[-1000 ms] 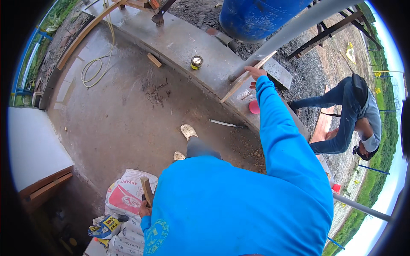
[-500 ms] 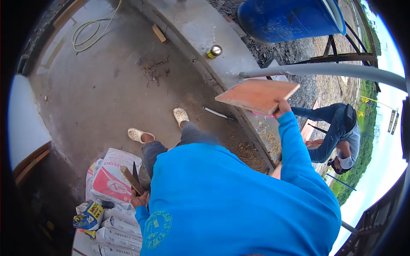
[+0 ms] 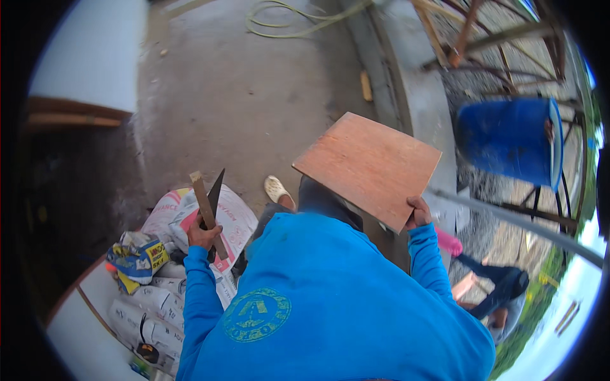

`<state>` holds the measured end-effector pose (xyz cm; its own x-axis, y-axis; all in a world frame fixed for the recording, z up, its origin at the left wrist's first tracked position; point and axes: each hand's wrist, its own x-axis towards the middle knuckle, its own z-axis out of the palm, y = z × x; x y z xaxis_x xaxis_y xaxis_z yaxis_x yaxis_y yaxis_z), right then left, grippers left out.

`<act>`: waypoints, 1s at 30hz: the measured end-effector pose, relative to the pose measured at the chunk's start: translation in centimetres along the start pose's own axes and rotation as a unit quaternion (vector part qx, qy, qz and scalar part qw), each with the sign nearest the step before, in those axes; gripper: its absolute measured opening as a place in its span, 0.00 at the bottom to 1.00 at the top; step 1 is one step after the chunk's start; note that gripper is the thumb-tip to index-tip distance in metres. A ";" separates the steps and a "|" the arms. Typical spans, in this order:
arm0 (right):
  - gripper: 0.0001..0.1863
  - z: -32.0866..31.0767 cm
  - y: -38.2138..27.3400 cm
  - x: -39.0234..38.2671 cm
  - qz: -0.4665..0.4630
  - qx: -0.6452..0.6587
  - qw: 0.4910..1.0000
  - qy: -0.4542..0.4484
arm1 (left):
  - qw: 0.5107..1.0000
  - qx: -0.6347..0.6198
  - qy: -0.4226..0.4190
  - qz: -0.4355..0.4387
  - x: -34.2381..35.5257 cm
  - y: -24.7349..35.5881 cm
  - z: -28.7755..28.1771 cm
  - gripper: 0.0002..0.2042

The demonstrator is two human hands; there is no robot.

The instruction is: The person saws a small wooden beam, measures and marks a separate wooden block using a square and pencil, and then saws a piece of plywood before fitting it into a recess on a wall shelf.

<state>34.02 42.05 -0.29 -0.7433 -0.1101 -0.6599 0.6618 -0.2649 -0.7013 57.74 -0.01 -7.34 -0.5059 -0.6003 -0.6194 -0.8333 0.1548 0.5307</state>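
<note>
My right hand (image 3: pixel 418 214) grips one corner of a square reddish plywood board (image 3: pixel 370 168), held tilted in front of my body. In my left hand (image 3: pixel 203 237) are a narrow strip of wood (image 3: pixel 203 198) and a dark tapering blade (image 3: pixel 216 189), side by side and pointing away from me. The fingers hide the blade's handle, so its exact kind does not show. Below that hand lies a stack of white and red printed sacks (image 3: pixel 232 222).
A yellow and blue bag (image 3: pixel 141 259) tops more sacks at lower left. A grey pipe (image 3: pixel 521 222) slants across the right, near a blue barrel (image 3: pixel 502 140). A crouching person (image 3: pixel 505 298) works at lower right. A hose (image 3: pixel 273 28) and a wood block (image 3: pixel 366 86) lie farther off.
My view and body have turned rightward to leftward. The plywood has come from the ledge at my right to in front of me. My left hand, still holding strip and blade, has risen.
</note>
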 end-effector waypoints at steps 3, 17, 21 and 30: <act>0.28 4.7 -0.2 3.7 0.030 -0.045 0.994 -0.090 | 0.990 -0.121 0.071 0.032 1.7 -1.6 -1.4 0.22; 0.10 41.6 9.8 22.4 0.225 -0.182 0.920 -0.263 | 0.920 -0.289 0.227 -0.135 -0.2 -2.3 -5.7 0.26; 0.10 51.4 16.4 23.5 0.182 -0.257 0.897 -0.311 | 0.910 -0.248 0.265 -0.198 -0.3 -1.4 -7.7 0.26; 0.15 66.3 30.1 25.8 -0.015 -0.418 0.699 -0.580 | 0.832 -0.351 0.354 -0.244 5.0 -4.9 -12.6 0.30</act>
<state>28.28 -32.25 -20.57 -0.0154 -0.9479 -0.3182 0.1100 0.3147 -0.9428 62.08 -13.62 -5.69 0.3193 -0.8073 -0.4964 -0.4402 -0.5902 0.6767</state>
